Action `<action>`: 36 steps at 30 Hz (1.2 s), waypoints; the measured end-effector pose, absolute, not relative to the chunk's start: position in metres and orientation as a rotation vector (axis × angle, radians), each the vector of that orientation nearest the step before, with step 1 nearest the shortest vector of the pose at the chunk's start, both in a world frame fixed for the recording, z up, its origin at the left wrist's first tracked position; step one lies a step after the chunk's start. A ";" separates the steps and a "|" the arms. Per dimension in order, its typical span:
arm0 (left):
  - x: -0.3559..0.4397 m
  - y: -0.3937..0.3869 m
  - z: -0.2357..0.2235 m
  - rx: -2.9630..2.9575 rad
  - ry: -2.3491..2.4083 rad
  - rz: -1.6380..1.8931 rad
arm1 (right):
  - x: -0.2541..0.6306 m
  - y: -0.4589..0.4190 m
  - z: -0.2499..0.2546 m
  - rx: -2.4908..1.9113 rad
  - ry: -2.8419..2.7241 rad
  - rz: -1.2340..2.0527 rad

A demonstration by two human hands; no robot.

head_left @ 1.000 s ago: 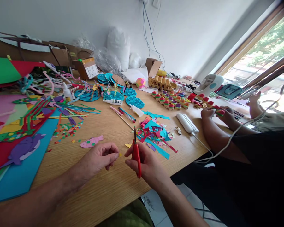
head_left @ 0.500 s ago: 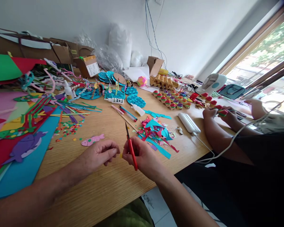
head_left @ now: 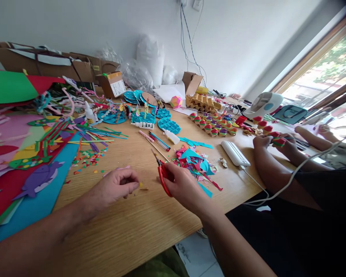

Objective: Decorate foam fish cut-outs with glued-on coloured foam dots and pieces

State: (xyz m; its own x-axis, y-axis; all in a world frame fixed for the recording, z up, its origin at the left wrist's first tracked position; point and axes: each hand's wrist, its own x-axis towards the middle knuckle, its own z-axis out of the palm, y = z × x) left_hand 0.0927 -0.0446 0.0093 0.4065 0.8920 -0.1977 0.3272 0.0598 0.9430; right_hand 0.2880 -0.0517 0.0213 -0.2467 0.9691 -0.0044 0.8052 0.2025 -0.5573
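While the left hand hovers low over the tabletop, its grip is drawn into a light pinch, thumb against fingertips, with a tiny yellow piece showing at the tips. The right hand is curled round the red handles of a pair of scissors, its grip closed about them; the dark blades point away from the person and slightly to the left. The blades are too blurred to tell how far apart they stand. The two hands are near each other but not touching, and the yellow piece sits in the gap between them, apart from the scissors.

Behind the left hand peeps the edge of a pink cut-out, mostly hidden. Farther left lie a scatter of small coloured dots and a purple paper whale, the whale resting on layered coloured sheets. Just beyond the right hand is a heap of paper scraps, mainly blue, red and pink, with a few pens and a white glue bottle behind it. To the right of the heap lies a white device with a cable attached. At the right, a co-worker's hands hold a red and green piece
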 end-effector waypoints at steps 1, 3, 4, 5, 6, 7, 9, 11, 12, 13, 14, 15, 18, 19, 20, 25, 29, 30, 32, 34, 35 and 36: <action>0.086 -0.043 0.011 1.501 1.169 0.647 | 0.291 -0.046 0.022 -1.745 -2.219 0.541; 0.072 -0.040 0.014 1.492 1.237 0.706 | 0.295 -0.031 0.024 -1.900 -2.355 0.366; 0.066 -0.038 0.014 1.501 1.271 0.729 | 0.296 -0.023 0.024 -1.959 -2.404 0.315; 0.059 -0.036 0.015 1.516 1.302 0.746 | 0.296 -0.014 0.024 -1.998 -2.447 0.272; 0.054 -0.034 0.015 1.532 1.331 0.761 | 0.295 -0.006 0.023 -2.017 -2.488 0.233; 0.050 -0.033 0.015 1.547 1.354 0.774 | 0.294 0.002 0.022 -2.021 -2.524 0.197; 0.043 -0.029 0.014 1.556 1.379 0.796 | 0.289 0.017 0.017 -2.004 -2.582 0.148; 0.040 -0.024 0.012 1.551 1.384 0.804 | 0.283 0.030 0.011 -1.992 -2.609 0.131; 0.040 -0.022 0.011 1.551 1.374 0.799 | 0.281 0.035 0.008 -1.991 -2.613 0.133; 0.040 -0.021 0.009 1.555 1.362 0.787 | 0.278 0.039 0.006 -1.990 -2.616 0.133; 0.040 -0.019 0.008 1.558 1.353 0.772 | 0.276 0.043 0.004 -1.989 -2.620 0.135; 0.040 -0.017 0.006 1.561 1.344 0.753 | 0.273 0.046 0.002 -1.987 -2.624 0.137; 0.040 -0.014 0.001 1.541 1.325 0.702 | 0.269 0.050 0.006 -1.979 -2.633 0.158; 0.040 -0.013 -0.001 1.528 1.310 0.691 | 0.267 0.050 0.009 -1.977 -2.633 0.164; 0.041 -0.012 -0.002 1.516 1.290 0.683 | 0.265 0.049 0.013 -1.972 -2.635 0.161; 0.046 -0.009 -0.003 1.444 1.284 0.675 | 0.251 0.036 0.026 -1.581 -2.527 0.519; 0.052 -0.011 0.004 1.328 1.267 0.700 | 0.234 0.029 0.018 -1.265 -2.244 1.234; 0.052 -0.011 0.005 1.316 1.267 0.703 | 0.230 0.028 0.015 -1.236 -2.195 1.329; 0.052 -0.012 0.006 1.314 1.279 0.704 | 0.223 0.029 0.010 -1.198 -2.150 1.424; 0.050 -0.013 0.005 1.321 1.290 0.699 | 0.218 0.030 0.008 -1.158 -2.169 1.433; 0.049 -0.013 0.004 1.326 1.295 0.696 | 0.216 0.030 0.008 -1.138 -2.194 1.412; 0.048 -0.013 0.003 1.331 1.300 0.694 | 0.215 0.030 0.008 -1.125 -2.225 1.380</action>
